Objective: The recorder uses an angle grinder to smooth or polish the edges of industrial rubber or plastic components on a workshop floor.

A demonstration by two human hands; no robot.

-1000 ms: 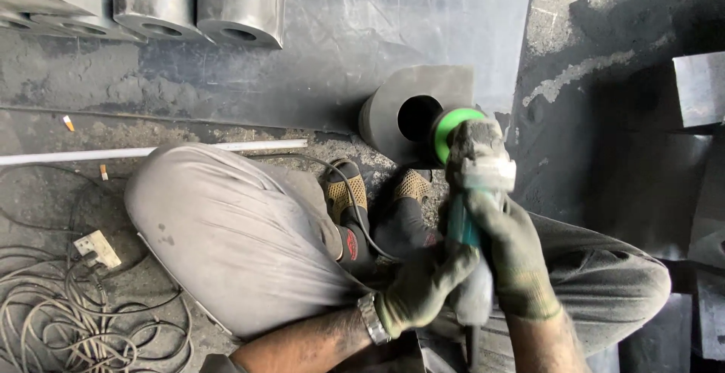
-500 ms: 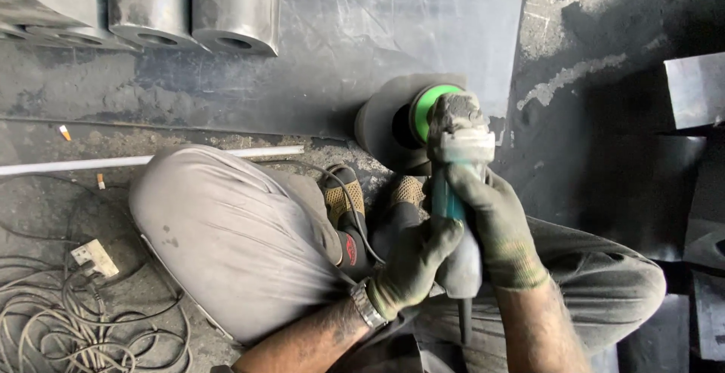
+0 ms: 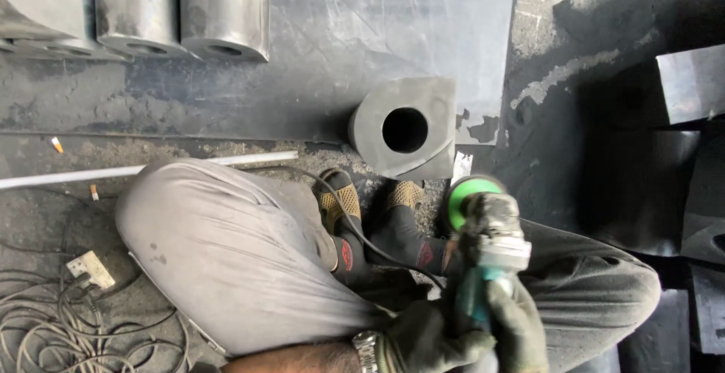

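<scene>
- Nearest the camera, at the bottom edge of the view, the left hand [image 3: 430, 339], in a dark glove with a wristwatch [image 3: 365, 349] above the cuff, is clenched around the lower body of an angle grinder [image 3: 487, 260].
- The right hand [image 3: 521, 328], also gloved, is wrapped around the same grinder body just beside the left hand, on its right side; both hands grip the tool.
- The grinder points away from the person, its green disc [image 3: 470, 198] at the far end, held above the floor and clear of the metal block.
- A black power cord [image 3: 355, 222] runs from the tool over the shoes to the left.
- The person squats with grey trousers [image 3: 226, 260] filling the middle of the view, and dark shoes with tan mesh [image 3: 343, 214] planted on the gritty floor [image 3: 189, 150].
- At the left bottom corner of the floor lies a loose coil of wires [image 3: 45, 343] with a white plug [image 3: 91, 269] beside it.
- A white rod [image 3: 136, 169] lies across the floor beyond the left knee.
- Just beyond the shoes stands a grey metal block with a round hole [image 3: 404, 127], its bore facing the camera, resting at the near edge of a dark steel sheet [image 3: 340, 33].
- At the far left corner of the sheet stand several similar bored blocks [image 3: 181, 10] in a row.
</scene>
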